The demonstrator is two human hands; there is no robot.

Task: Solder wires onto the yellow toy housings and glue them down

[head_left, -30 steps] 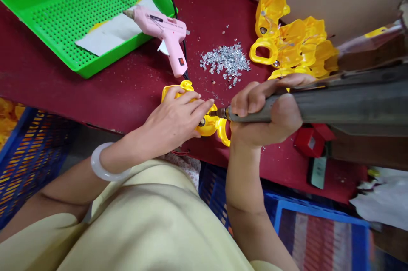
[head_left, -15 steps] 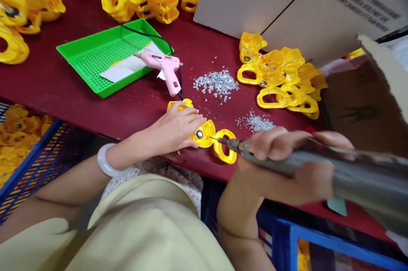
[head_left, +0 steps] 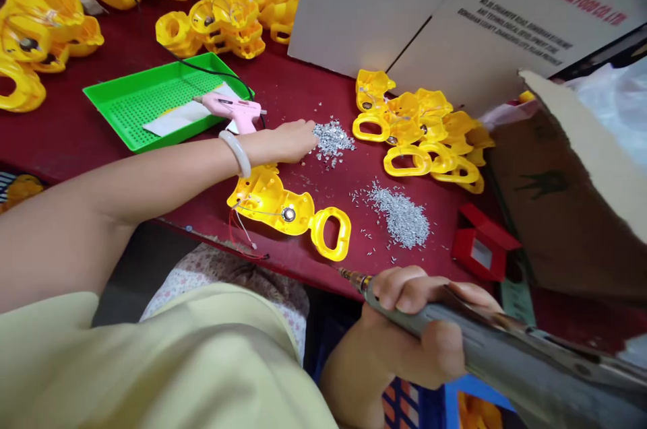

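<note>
- Your left hand (head_left: 286,144): open, fingertips touching a pile of silver granules (head_left: 332,144).
- Your right hand (head_left: 417,328): closed on a rotary tool (head_left: 485,341), held pen-style, apparently for fine control.
- Yellow plastic casing (head_left: 270,203): flat on the maroon surface (head_left: 288,89), near, left of centre, wired face up, seemingly for easy reach.

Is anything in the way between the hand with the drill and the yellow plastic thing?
No, nothing visible stands in the way. The right hand holds the rotary tool with its tip near the loop of the yellow plastic piece. Only the red tabletop lies between them.
</note>
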